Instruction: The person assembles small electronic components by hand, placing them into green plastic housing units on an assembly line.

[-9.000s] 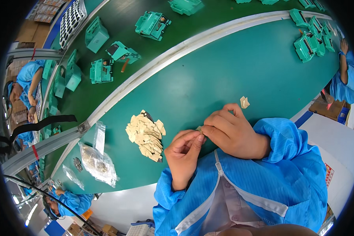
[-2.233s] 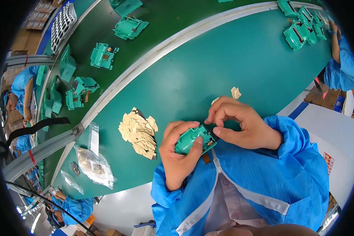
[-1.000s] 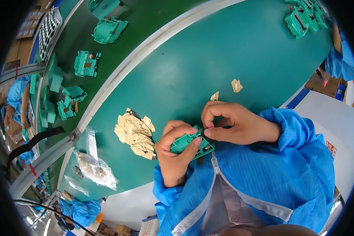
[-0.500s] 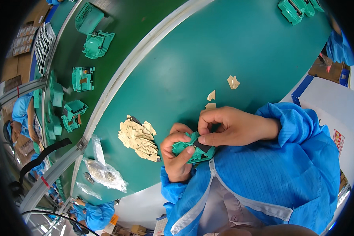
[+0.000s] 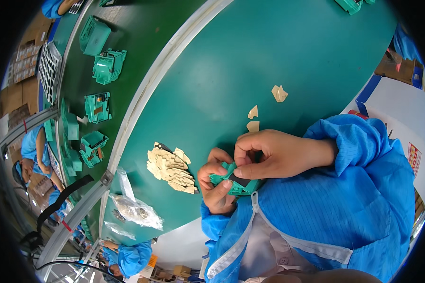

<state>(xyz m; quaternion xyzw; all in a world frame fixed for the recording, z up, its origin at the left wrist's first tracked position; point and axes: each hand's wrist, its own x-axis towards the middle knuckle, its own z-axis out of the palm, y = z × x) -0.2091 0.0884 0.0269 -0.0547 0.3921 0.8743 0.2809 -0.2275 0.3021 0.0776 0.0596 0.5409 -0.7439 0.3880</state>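
Note:
Close to my body, my left hand (image 5: 216, 181) is wrapped round a green plastic housing (image 5: 244, 188), its thumb on the top face. A dark flat patch (image 5: 240, 179) lies on that face. My right hand (image 5: 264, 153) has its fingers pinched together at the patch's edge and presses on it; whether a loose piece sits between the fingertips is hidden. Left of my left hand, a heap of cream-coloured backed pieces (image 5: 170, 167) lies on the table, a few dark ones among them. Peeled cream paper scraps (image 5: 279, 93) lie beyond my right hand.
Several green housings (image 5: 97, 107) stand on a dark green belt behind a pale metal rail (image 5: 146, 89). Clear plastic bags (image 5: 137, 212) lie at the table's lower left. A white box (image 5: 396, 108) is at right. Other people in blue (image 5: 35, 146) work at far left.
The view has shifted slightly. My right fingertips have moved a little along the dark patch on the housing; my left hand keeps its hold.

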